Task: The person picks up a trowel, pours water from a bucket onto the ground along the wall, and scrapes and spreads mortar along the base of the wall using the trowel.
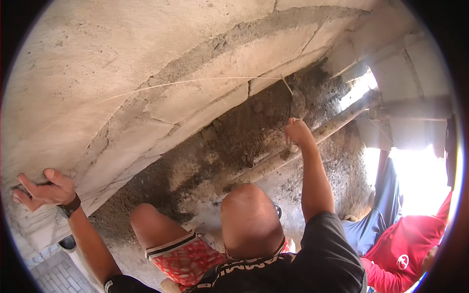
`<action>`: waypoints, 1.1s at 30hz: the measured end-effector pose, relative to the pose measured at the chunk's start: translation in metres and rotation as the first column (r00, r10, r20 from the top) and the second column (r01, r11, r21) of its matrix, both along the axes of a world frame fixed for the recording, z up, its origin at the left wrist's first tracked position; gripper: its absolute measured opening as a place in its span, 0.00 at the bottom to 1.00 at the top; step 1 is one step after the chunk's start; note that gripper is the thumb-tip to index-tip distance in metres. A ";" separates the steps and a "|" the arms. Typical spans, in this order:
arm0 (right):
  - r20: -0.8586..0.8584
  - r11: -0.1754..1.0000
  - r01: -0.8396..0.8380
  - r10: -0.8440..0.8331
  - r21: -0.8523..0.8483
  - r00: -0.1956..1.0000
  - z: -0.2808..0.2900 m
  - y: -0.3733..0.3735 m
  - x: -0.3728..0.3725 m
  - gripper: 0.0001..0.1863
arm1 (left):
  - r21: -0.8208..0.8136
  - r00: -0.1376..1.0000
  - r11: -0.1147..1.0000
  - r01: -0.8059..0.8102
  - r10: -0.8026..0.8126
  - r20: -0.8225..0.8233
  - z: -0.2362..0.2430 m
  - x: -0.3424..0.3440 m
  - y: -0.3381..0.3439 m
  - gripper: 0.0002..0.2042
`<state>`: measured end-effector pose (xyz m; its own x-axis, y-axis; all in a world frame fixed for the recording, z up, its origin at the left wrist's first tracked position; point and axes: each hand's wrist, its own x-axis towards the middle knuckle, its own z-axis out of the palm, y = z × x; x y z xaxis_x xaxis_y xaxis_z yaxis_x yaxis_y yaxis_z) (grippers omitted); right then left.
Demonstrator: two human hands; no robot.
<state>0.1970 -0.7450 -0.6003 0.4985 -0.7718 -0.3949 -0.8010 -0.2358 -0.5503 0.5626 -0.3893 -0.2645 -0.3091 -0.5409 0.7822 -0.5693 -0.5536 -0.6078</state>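
Note:
My right hand [298, 133] is closed around the handle of a trowel, whose blade [297, 105] points away from me, close to the base of the block wall [205, 53]. Beyond the blade tip, a thin pale string [195, 79] stretches along the wall face and ends at a small light stick or nail [287, 86]. On the far left, my left hand [46, 189] rests against the wall with fingers spread, holding nothing. A dark band circles that wrist.
A wooden pole [264, 168] lies slanting over the dark, rough soil [244, 127], passing just under my right hand. To the right, another person in a red shirt [405, 244] and blue trousers is close by. Grey pavers [61, 276] show at lower left.

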 end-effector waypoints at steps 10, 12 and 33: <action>-0.305 0.975 0.182 -0.135 0.131 0.943 0.082 -0.034 -0.036 0.20 | 0.004 0.999 1.000 -0.023 0.024 -0.040 -0.003 0.004 0.008 0.27; -0.318 0.928 -0.217 0.115 -0.304 0.941 0.059 -0.056 -0.044 0.19 | -0.013 0.999 0.999 -0.036 0.036 -0.028 -0.003 0.004 0.008 0.27; 0.009 0.987 -0.015 0.014 0.162 1.000 0.010 0.203 0.079 0.14 | -0.109 0.997 0.993 0.052 -0.058 -0.052 -0.003 0.010 0.014 0.24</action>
<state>0.2762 -0.5423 -0.5906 0.5127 -0.6906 -0.5100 -0.7935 -0.1543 -0.5886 0.5721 -0.3752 -0.2676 -0.2909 -0.4364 0.8514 -0.6316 -0.5809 -0.5135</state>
